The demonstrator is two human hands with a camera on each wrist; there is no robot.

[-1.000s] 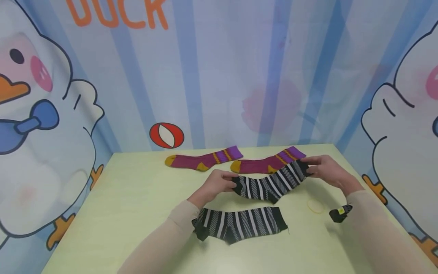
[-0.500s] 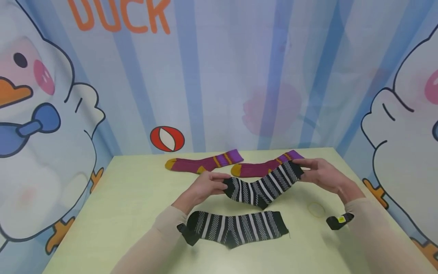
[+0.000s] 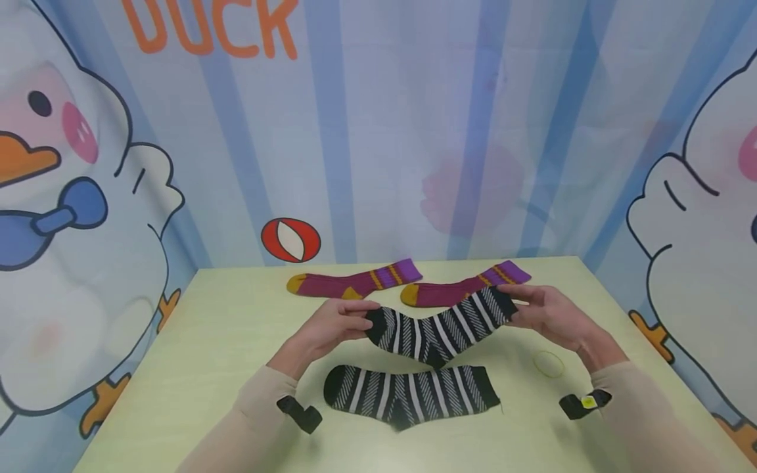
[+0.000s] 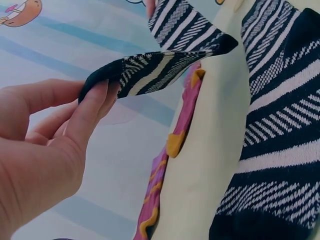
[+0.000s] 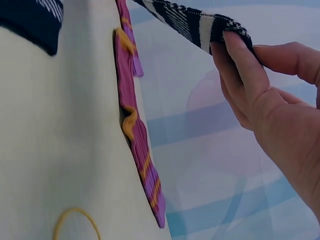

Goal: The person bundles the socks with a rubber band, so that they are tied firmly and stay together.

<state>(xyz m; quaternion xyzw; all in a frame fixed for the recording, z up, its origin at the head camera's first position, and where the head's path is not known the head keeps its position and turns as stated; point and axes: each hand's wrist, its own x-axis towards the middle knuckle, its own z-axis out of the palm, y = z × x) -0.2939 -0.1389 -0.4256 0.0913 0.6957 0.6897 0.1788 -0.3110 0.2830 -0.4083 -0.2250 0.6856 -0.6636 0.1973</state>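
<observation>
A black-and-white striped sock [image 3: 440, 328] hangs stretched between my two hands, above the table. My left hand [image 3: 331, 328] pinches its black toe between thumb and fingers, as the left wrist view also shows. By the black cuff, my right hand [image 3: 556, 315] pinches the other end, higher than the toe; the heel sags in the middle. Below it a matching striped sock [image 3: 414, 397] lies flat, toe to the left. In the left wrist view that flat sock [image 4: 280, 150] fills the right side.
Two maroon socks with mustard toes and purple cuffs lie along the table's back edge: one left [image 3: 337, 285], one right [image 3: 437, 295], partly behind the held sock. A thin yellow rubber band [image 3: 549, 364] lies at right. A printed curtain [image 3: 390, 131] stands behind the table [image 3: 236, 341].
Both hands have moved left and a little toward me with the striped sock, the left hand farther. The flat sock's toe, covered by the left wrist before, now shows.
</observation>
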